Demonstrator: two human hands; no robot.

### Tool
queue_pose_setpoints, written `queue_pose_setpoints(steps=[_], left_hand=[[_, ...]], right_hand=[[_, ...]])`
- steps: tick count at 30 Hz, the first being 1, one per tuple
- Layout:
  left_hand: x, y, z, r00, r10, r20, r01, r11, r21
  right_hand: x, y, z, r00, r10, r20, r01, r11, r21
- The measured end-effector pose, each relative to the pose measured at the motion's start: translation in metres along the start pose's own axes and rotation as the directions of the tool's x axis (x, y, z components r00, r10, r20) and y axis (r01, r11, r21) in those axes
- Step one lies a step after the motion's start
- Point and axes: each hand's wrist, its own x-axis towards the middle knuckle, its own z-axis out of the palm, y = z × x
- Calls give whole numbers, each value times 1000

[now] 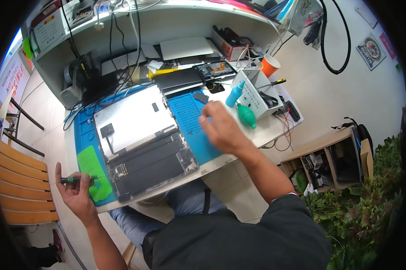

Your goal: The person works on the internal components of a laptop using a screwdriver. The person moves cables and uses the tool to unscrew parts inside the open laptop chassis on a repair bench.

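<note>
My left hand (77, 193) is at the table's near left corner, its fingers closed round a slim screwdriver (74, 179) with a green and black handle. The screwdriver tip reaches over a bright green pad (94, 167). An opened tablet lies in front of me: its black battery side (151, 166) is nearest, and the silvery back of its screen panel (135, 117) lies beyond. Right of the tablet, my right hand (224, 128) hovers over the blue work mat (187, 112), fingers curled together. Whatever they pinch is hidden. A small dark rectangular part (200, 96) rests just past these fingers.
A light blue bottle (235, 93) and a green air blower (246, 115) stand by a white box (257, 94) of tools. Behind are an orange cup (269, 65), device parts and hanging cables. A slatted bench (20, 180) is left; a wooden cabinet (320, 157) and plants are right.
</note>
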Motion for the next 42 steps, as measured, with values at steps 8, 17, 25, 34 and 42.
queue_pose_setpoints(steps=[8,17,25,34,42], left_hand=[[-1,-1,3,999,-9,-40,10,1000,11],[1,-2,-1,999,-2,-38,4,999,49],[0,-3,5,1000,-11,-29,12,999,37],[2,12,-1,995,-58,-76,55,998,-31],[10,54,-21,860,-370,352,354,929,111]], right_hand=[[14,67,-26,990,29,139,-6,986,-167],[47,85,1,966,-42,255,104,966,-236],[54,92,-1,945,-46,324,128,964,-234],[48,93,-10,975,-203,88,212,972,-102],[-4,-21,9,958,-267,100,261,963,75]])
